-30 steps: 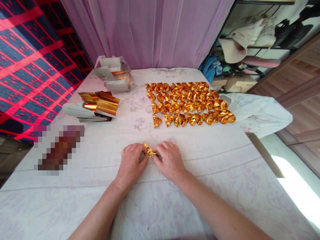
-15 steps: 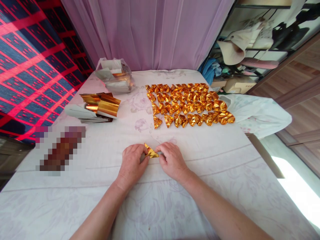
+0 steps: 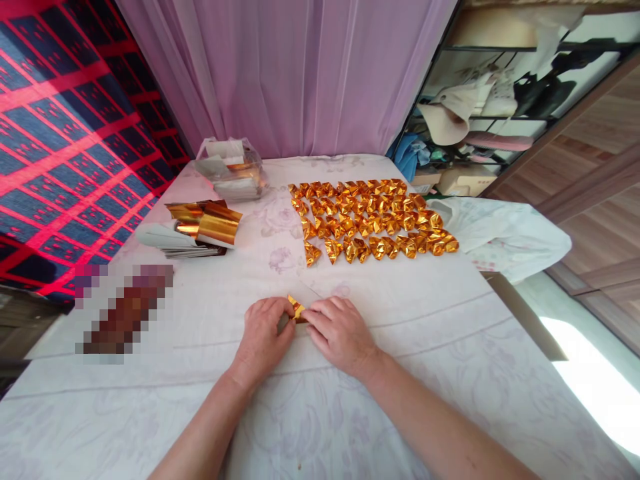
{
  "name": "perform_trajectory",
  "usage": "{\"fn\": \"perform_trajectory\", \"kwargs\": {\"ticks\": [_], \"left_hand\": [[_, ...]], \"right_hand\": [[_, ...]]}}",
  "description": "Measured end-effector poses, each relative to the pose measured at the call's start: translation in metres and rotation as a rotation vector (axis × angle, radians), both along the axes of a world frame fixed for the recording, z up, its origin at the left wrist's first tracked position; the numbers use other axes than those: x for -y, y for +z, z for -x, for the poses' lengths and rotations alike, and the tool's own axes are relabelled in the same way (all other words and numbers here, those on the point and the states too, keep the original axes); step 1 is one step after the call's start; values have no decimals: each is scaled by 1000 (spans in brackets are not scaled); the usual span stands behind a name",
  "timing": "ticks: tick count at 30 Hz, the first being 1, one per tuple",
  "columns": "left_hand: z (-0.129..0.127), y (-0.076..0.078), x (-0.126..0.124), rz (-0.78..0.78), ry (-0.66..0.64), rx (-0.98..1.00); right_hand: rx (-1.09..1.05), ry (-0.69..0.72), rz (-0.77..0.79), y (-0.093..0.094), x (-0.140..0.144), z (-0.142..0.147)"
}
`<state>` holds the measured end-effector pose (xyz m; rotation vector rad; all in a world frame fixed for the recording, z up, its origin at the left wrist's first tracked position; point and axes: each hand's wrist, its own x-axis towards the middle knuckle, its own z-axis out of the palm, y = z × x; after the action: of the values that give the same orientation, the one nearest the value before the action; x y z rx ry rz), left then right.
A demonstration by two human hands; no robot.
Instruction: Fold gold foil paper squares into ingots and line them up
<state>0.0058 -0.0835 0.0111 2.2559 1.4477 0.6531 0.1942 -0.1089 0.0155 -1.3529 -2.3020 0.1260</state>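
Note:
Between my hands, near the middle of the table, lies a partly folded sheet of gold foil paper [image 3: 296, 308] with a greyish-white back. My left hand [image 3: 267, 331] is closed on its left part, thumb and fingers pinching the edge. From the right, my right hand [image 3: 340, 331] presses over the other part with its fingers bent together, hiding much of the paper. Beyond them, several folded gold paper ingots [image 3: 380, 217] stand in rows. A fanned stack of gold foil paper [image 3: 217, 227] lies at the left, clear of both hands.
A clear plastic bag [image 3: 235, 173] with more paper sits at the back left. A white plastic bag [image 3: 515, 233] lies past the table's right edge. The floral tablecloth [image 3: 200, 400] covers the table. A shelf with shoes [image 3: 500, 100] and a cap [image 3: 445, 117] stands at the back right.
My right hand has shifted left over the gold paper and now covers more of it. The left hand keeps its hold. The whole view has tilted slightly upward.

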Motion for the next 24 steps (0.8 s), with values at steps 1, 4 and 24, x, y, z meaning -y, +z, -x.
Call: {"fn": "perform_trajectory", "kwargs": {"ticks": [1,4,24], "left_hand": [[2,0,-1,0,-15,15],[9,-1,-4,-20,-59,47],[9,2,-3,-182,-140,-201]], "right_hand": [[20,-3,11,1,0,0],[37,-23,38,0,-1,1],[7,-24,42,-4,-9,-13]]}}
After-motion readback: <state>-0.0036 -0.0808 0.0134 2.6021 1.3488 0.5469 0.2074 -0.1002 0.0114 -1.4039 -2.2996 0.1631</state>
